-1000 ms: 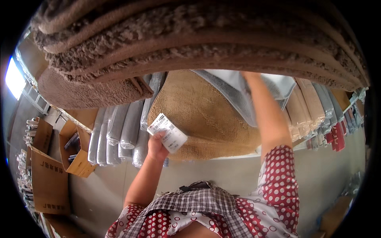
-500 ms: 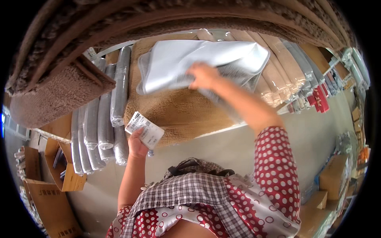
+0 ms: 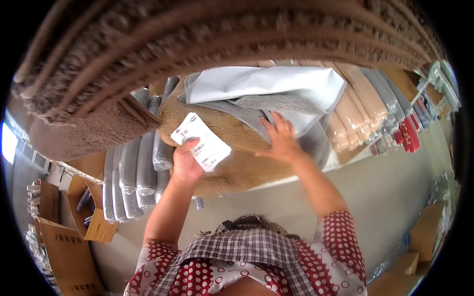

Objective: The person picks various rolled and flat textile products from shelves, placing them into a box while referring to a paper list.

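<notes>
My left hand grips a small stack of white printed labels, thumb on top, held above the brown plush mats. My right hand has its fingers spread and lies against a grey plush mat, near its lower fold. The grey mat is partly turned over, so its white backing faces up along the far side. It rests on the brown mats. The tips of the right fingers touch the grey pile.
Thick brown folded mats hang across the top, close overhead. Grey rolls in clear wrap lie at left, beige wrapped rolls at right. Open cardboard boxes stand on the floor at lower left, with more cartons at lower right.
My right hand has moved right and nearer, fingers now spread. More of the grey mat's plush side shows. The labels in my left hand have moved up and right.
</notes>
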`<state>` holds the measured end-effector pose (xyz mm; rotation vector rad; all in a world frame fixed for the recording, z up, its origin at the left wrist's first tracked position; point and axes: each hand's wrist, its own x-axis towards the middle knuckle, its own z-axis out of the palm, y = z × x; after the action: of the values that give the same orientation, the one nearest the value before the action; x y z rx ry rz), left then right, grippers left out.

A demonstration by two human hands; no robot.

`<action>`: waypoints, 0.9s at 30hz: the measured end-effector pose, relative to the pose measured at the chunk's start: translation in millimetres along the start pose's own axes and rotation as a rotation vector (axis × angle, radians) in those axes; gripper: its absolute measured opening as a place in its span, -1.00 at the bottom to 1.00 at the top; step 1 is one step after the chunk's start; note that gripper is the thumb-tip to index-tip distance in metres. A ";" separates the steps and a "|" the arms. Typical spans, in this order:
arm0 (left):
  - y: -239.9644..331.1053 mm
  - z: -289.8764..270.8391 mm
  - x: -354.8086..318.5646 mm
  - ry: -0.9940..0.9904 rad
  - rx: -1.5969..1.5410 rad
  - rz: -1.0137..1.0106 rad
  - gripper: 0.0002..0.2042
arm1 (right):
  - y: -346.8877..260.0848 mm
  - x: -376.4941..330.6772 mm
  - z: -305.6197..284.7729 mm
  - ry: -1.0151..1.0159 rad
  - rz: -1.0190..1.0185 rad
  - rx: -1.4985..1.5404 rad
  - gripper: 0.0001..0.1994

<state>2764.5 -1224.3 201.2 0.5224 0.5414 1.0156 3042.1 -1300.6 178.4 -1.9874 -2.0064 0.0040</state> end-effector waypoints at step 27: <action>-47.4 -115.3 -168.8 0.328 -0.022 -0.195 -0.67 | -68.6 30.7 104.2 0.301 -0.520 -0.380 -0.27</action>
<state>2650.0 -1377.1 114.2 0.2766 0.8551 0.9239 2952.4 -1250.3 101.4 -1.4656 -2.3682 -0.7933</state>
